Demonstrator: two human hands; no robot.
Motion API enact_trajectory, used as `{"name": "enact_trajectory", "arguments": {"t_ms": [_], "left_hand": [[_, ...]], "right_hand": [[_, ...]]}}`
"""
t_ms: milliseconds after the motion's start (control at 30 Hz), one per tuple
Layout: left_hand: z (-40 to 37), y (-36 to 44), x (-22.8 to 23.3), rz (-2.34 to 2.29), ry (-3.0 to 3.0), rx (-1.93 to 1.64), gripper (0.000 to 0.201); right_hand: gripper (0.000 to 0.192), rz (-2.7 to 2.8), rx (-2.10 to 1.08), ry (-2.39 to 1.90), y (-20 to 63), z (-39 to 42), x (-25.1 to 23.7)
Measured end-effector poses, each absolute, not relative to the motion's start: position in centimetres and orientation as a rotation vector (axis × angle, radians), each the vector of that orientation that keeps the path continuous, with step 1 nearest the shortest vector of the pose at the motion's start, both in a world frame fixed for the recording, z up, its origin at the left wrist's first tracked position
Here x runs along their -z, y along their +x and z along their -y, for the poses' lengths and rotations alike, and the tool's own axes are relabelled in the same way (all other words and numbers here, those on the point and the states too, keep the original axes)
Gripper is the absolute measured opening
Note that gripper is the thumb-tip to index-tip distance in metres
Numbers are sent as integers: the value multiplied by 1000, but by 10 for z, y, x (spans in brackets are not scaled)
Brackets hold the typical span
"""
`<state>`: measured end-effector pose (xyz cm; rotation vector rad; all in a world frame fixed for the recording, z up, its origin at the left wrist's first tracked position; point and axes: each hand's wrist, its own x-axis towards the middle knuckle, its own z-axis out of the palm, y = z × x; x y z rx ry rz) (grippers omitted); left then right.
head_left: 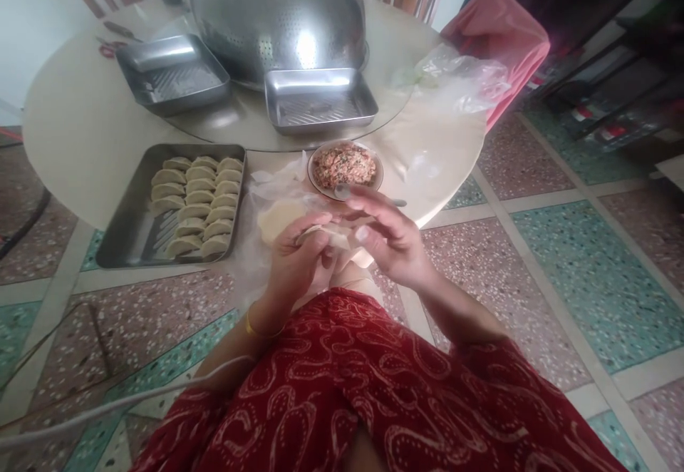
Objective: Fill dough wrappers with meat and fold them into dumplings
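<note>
A pale, soft dumpling of folded dough (330,235) sits between both hands, held in the air just in front of the near edge of the round beige tabletop (75,137) and above the lap in red patterned cloth (374,393). The left hand (293,262) cups it from below and from the left, fingers curled round it; the right hand (387,240) closes on its upper edge, fingertips pinching the rim. Both hands thus grasp the dumpling. Judged from this grip, the step in hand is the sealing of the wrapper's edge; the next move calls for a firm, even pinch along the seam so that no filling escapes.

Just behind the hands lies a stack of round, pale dough wrappers (278,217) on thin clear plastic. Just beyond them stands a small round bowl of pinkish minced filling flecked with green (345,167), with a utensil handle resting at its near rim. To the left, a rectangular steel tray (122,237) carries rows of finished crescent dumplings (195,204); its near-left part is bare. Further back stand two empty steel trays (320,101) and (171,73), and behind them a large upturned perforated steel colander (278,16). A crumpled clear plastic bag (459,76) lies at the right edge.
</note>
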<state>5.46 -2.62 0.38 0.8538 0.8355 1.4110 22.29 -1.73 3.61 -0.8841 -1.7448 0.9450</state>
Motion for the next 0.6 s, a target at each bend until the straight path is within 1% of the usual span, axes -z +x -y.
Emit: {"name": "enact_trajectory", "arguments": {"t_ms": [133,367,467,600], "left_hand": [[24,58,-15,-845,831,-1378,30],[27,59,-10,-787,986,-1359,19],[28,60,-10,-778,995,-1344,15],[29,64,-12,-805,947,-1301,21]], "right_hand": [[28,1840,-736,-875,232,20,-35],[39,1945,-661,-924,237,18,-32],[28,1951,-580,-928,237,19,-31],[9,1902,-567,-940,236,20,-30]]}}
